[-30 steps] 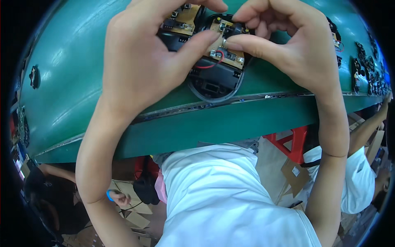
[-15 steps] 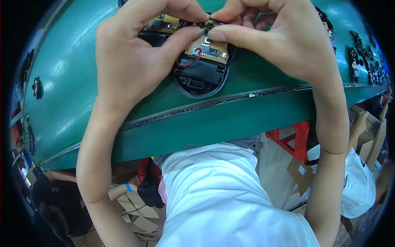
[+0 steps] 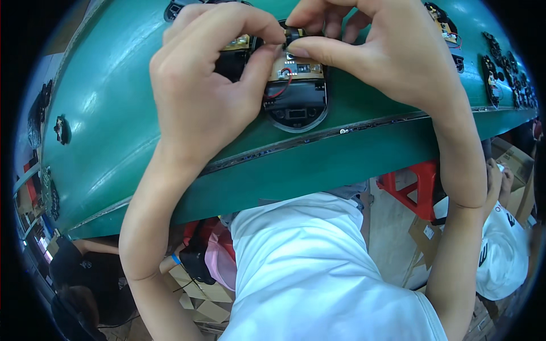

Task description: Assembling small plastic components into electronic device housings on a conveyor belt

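An opened computer mouse [image 3: 296,94] lies on the green table under my hands, its tan circuit board [image 3: 296,70] and red wire exposed. At the board's far end sits a black scroll wheel [image 3: 292,36]. My right hand [image 3: 392,59] pinches it between thumb and forefinger, the other fingers curled behind. My left hand [image 3: 199,79] is closed beside the wheel, thumb and forefinger nearly together at its left side; what lies between those tips is too small to make out. Partly behind my left hand is another opened mouse [image 3: 232,63].
More opened mouse parts lie at the far right [image 3: 492,82], and a small black part [image 3: 61,129] rests at the left. The table's front edge [image 3: 341,131] runs below the mouse. Beyond it stand a red stool [image 3: 418,190] and cardboard boxes; other people sit on both sides.
The left hand and the mouse appear further right in the picture, as the view has shifted. My left fingers have drawn up beside the wheel; the right hand keeps its pinch.
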